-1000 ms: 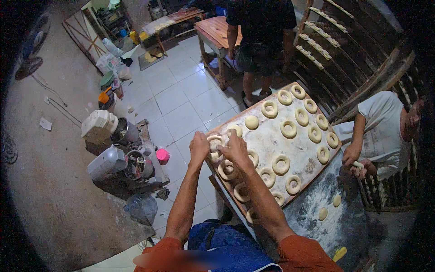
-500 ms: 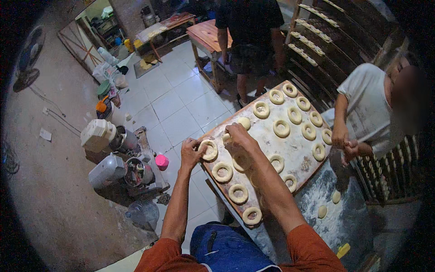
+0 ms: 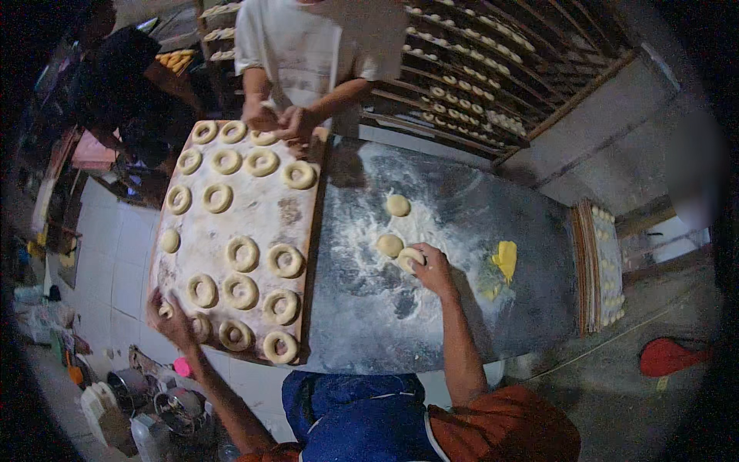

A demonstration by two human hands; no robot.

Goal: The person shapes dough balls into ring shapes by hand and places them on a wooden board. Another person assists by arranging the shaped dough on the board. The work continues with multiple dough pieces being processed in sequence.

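My left hand [image 3: 175, 322] is at the near left corner of the floured wooden board [image 3: 258, 212], its fingers closed around a small dough ring [image 3: 165, 310] that they partly hide. Several pale dough rings [image 3: 242, 254] lie in loose rows across the board, with one round dough ball [image 3: 170, 240] by its left edge. Over on the grey floured tabletop [image 3: 354, 308], my right hand [image 3: 433, 271] grips a dough ring [image 3: 410, 259] between thumb and fingers. That ring is right beside a flattened dough ball [image 3: 390, 246]; another dough ball [image 3: 398, 205] lies farther back.
Across the board stands a person in a white shirt [image 3: 308, 54], both hands together over its far edge. Yellow fat [image 3: 504, 260] is smeared on the tabletop at right. Racks [image 3: 469, 77] of shaped dough stand behind. Mixers [image 3: 177, 408] and a pink container [image 3: 182, 366] are low at left.
The view has swung to the right. My right hand has gone from the board to the grey tabletop and is now at a dough ring there. My left hand stays at the board's edge.
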